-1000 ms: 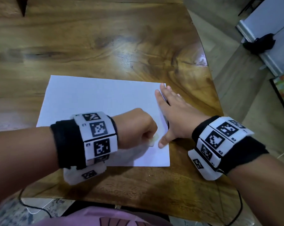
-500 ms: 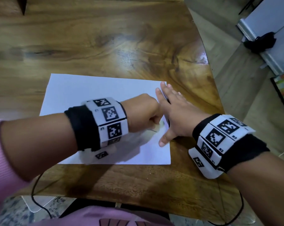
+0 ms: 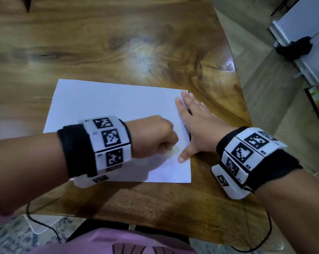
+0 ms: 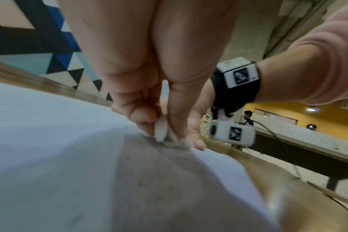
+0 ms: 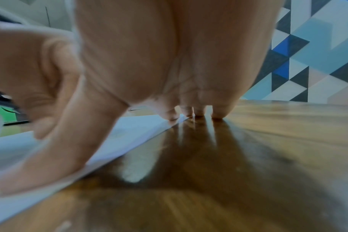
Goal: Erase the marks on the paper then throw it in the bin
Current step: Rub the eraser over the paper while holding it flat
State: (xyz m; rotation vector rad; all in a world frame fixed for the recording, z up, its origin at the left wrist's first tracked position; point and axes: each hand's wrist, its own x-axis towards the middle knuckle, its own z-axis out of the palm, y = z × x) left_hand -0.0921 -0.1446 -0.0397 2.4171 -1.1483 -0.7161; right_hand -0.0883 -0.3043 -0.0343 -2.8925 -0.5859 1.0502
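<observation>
A white sheet of paper (image 3: 107, 105) lies flat on the wooden table (image 3: 118, 43) near its front right corner. My left hand (image 3: 158, 136) is curled into a fist and pinches a small whitish eraser (image 3: 174, 150), whose end touches the paper (image 4: 50, 157) near the sheet's right side. In the left wrist view the eraser (image 4: 161, 131) sits between thumb and fingers, pressed to the sheet. My right hand (image 3: 199, 125) lies flat with straight fingers across the paper's right edge, thumb on the sheet; its fingertips (image 5: 197, 112) rest at the paper (image 5: 129, 136) edge. No marks are clearly readable. No bin is in view.
The table's right edge (image 3: 235, 74) runs close beside my right hand, with tiled floor beyond. A black object (image 3: 294, 47) lies by a white unit on the floor at far right. A black cable (image 3: 43, 224) hangs below the table's front edge.
My left hand with the eraser went up toward the right hand half a second ago, then came back down and left on the sheet. The right hand stayed flat in place.
</observation>
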